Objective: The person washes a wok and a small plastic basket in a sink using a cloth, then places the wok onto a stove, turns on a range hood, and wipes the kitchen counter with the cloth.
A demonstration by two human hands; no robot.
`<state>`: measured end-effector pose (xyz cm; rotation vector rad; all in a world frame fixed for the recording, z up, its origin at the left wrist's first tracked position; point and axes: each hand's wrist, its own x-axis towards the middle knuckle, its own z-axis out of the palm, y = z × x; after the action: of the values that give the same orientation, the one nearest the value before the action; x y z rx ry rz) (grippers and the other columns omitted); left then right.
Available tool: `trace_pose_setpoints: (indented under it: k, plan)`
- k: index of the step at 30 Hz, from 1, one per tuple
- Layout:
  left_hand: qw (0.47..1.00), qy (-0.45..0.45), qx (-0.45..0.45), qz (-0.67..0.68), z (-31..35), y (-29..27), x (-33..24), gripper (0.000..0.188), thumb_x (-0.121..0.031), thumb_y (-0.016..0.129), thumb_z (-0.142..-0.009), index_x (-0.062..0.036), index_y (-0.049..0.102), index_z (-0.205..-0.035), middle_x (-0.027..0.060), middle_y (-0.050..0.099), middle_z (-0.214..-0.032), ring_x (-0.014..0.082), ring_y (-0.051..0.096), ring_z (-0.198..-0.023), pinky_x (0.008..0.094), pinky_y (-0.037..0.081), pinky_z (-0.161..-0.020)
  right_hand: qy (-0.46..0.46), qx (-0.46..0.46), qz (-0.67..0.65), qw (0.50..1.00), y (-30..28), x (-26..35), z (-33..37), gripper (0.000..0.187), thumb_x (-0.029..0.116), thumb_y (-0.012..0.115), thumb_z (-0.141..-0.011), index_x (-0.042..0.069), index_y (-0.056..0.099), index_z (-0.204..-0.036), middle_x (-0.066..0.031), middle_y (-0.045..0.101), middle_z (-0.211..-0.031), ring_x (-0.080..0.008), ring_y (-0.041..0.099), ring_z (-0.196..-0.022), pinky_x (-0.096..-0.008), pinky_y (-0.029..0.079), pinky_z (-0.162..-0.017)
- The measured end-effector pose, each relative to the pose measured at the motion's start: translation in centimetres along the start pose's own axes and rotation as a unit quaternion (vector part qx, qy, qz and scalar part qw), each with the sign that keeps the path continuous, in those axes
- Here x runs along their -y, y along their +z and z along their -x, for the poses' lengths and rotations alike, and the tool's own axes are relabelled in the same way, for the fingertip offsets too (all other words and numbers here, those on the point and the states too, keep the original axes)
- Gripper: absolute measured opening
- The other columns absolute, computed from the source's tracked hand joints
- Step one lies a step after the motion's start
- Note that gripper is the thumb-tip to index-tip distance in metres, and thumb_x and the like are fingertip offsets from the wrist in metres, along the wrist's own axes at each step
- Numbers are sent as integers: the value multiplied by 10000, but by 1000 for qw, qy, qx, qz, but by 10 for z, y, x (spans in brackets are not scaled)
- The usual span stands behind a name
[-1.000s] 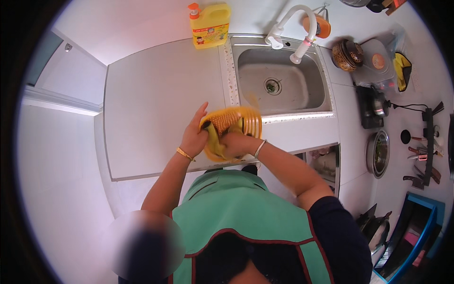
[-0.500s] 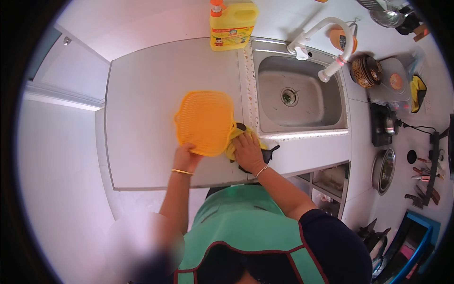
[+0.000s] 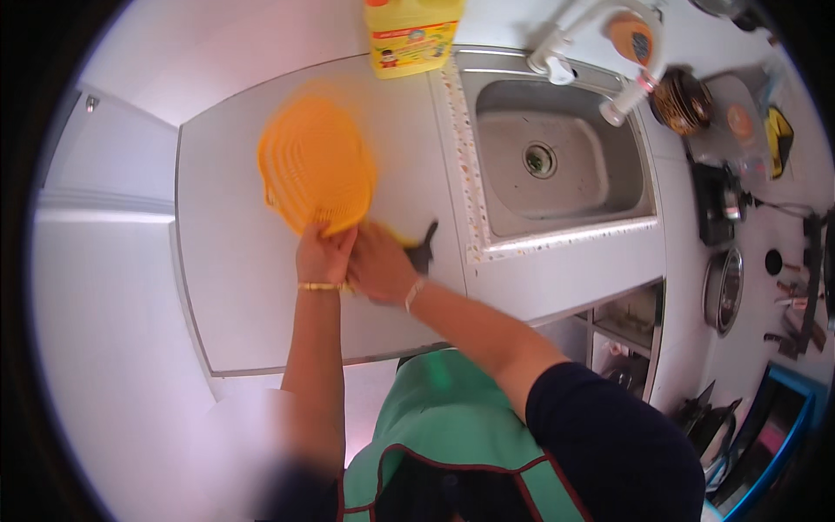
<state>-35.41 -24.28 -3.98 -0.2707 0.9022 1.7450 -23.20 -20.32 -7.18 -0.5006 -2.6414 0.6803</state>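
Note:
My left hand (image 3: 323,259) grips the near rim of an orange-yellow plastic basket (image 3: 315,165) with slotted sides. The basket is lifted and tilted over the left part of the white counter, its far edge smeared by motion. Right beside it, my right hand (image 3: 381,265) is closed on a yellow and black cloth (image 3: 421,250). Most of the cloth is hidden under that hand; a dark end sticks out to the right. The hands meet or nearly meet near the basket's lower rim.
Right of the counter (image 3: 252,296) lies a steel sink (image 3: 522,213) with a white faucet (image 3: 550,56). A yellow jug (image 3: 413,43) stands at the back. Along the right wall are a patterned pot (image 3: 681,102), a steel basin (image 3: 724,291) and hanging knives (image 3: 796,304).
The basket has moved left and away from me in my left hand. My right hand has followed leftward with the cloth, closing in on the left hand. The whole view has shifted slightly.

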Motion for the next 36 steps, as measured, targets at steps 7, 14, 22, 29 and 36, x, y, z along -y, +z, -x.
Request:
trace_pose_setpoints:
  k: [7,14,22,29,36]
  plan:
    - [987,-150,14,-60,82,11,126,350,-110,457,-833,-26,464,-1173,110,554,-1147,262,559,-1032,402,474,-871,110,-15,106,988,-71,-17,163,355,238,581,-726,90,602,-1048,-69,529,-1194,-231,421,-1215,-395,337,-991]
    - [925,-287,111,-222,121,67,250,293,-101,449,-871,-7,487,-1146,119,584,-1130,255,577,-1051,400,504,-871,619,-437,-273,592,-186,-23,319,227,102,406,-894,21,592,-996,-160,618,-930,-262,627,-832,-341,504,-724]
    - [769,-462,250,-365,290,48,444,258,-178,468,-929,-65,517,-1155,78,624,-1071,177,628,-933,325,553,-744,318,-636,-690,139,-179,57,548,339,329,405,-926,35,573,-936,-89,631,-824,-188,612,-702,-333,499,-653]
    - [740,-342,236,-530,380,-19,628,356,-1,454,-847,-36,449,-1201,136,563,-1100,316,607,-959,445,554,-766,349,-765,-540,22,-117,152,699,300,254,369,-930,54,527,-1088,-86,603,-897,-216,600,-767,-350,492,-640]
    - [743,-288,286,-532,386,-62,812,277,-28,477,-861,-5,496,-1136,111,596,-1002,234,630,-821,355,546,-663,351,-878,-327,6,-119,65,809,244,147,349,-928,45,520,-1067,-68,572,-954,-176,566,-861,-301,474,-726]
